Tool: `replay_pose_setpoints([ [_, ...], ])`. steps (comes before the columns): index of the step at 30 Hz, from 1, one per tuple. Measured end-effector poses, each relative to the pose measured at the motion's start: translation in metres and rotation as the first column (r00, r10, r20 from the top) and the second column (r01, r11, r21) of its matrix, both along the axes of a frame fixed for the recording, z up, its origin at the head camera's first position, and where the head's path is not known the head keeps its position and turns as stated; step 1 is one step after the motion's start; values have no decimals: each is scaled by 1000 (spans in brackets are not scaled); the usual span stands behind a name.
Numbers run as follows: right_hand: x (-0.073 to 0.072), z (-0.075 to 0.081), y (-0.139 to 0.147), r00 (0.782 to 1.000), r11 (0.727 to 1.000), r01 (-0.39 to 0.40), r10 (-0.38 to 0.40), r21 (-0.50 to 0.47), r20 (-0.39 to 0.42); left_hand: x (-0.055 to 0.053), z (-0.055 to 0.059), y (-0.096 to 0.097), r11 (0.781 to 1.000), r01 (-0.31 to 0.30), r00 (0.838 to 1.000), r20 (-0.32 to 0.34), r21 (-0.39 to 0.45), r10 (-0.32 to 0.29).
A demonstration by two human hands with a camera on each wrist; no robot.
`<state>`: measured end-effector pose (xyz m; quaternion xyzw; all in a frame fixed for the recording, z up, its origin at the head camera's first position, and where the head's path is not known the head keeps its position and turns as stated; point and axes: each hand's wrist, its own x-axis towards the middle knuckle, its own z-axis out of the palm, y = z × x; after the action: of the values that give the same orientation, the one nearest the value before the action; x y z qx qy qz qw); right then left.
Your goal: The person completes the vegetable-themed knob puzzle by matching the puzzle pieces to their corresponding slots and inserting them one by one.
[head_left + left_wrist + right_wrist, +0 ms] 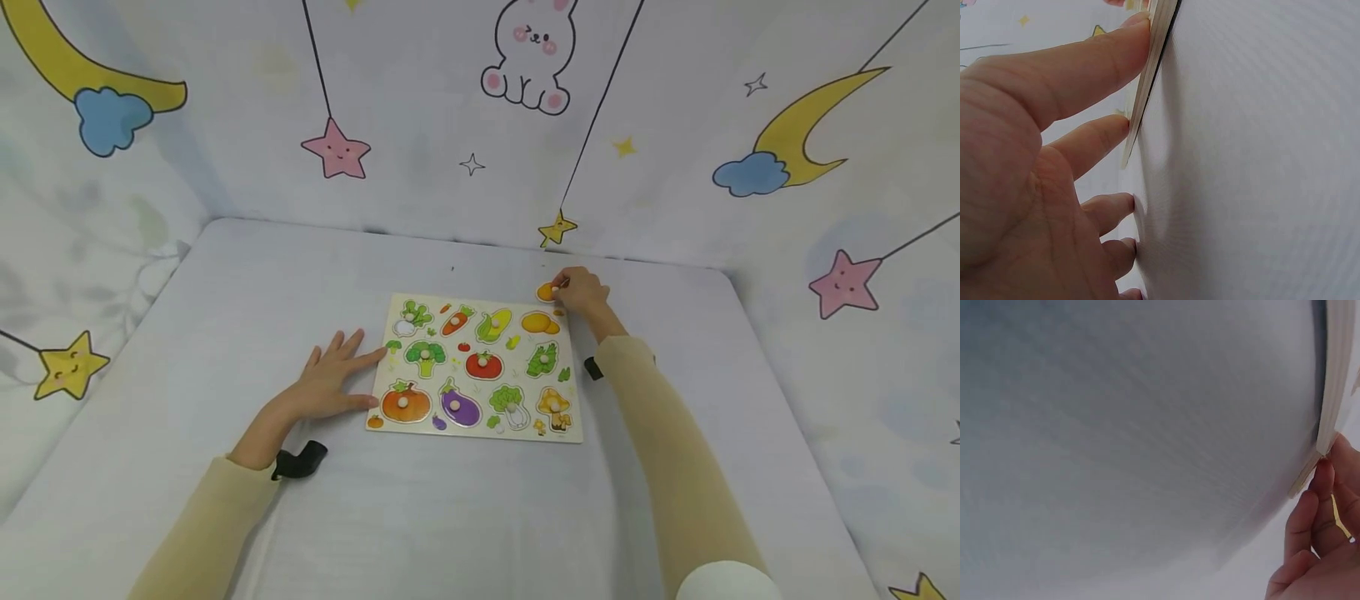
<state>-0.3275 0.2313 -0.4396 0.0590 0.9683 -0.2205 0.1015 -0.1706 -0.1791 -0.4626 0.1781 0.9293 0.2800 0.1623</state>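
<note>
A wooden vegetable knob puzzle board (457, 367) lies flat on the table. My left hand (330, 385) has its fingers spread, with thumb and index fingertip against the board's left edge; the left wrist view shows those fingertips (1124, 125) on the edge and the others on the cloth. Just beyond the board's top right corner, my right hand (583, 293) pinches an orange-yellow, potato-like puzzle piece (545, 292) with a white rim. Below it, the potato recess (538, 322) shows its printed picture without a knob. In the right wrist view, curled fingers (1321, 512) partly hide the piece.
Knobbed pieces sit in the other recesses, among them a tomato (487, 368), an eggplant (463, 412) and a pumpkin (411, 408). A white cloth covers the table (420, 517). Behind it hangs a patterned backdrop (420, 108). Black straps (302, 461) are around the wrists.
</note>
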Motion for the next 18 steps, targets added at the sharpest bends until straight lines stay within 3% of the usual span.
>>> replay_pose_setpoints([
  [9, 15, 14, -5, 989, 998, -62, 62, 4, -132, 1, 2, 2, 1000, -8, 1000, 2, -7, 8],
  [18, 46, 13, -17, 976, 978, -201, 204, 53, -77, 0, 0, 1, 1000, 1, 1000, 5, 1, -1],
])
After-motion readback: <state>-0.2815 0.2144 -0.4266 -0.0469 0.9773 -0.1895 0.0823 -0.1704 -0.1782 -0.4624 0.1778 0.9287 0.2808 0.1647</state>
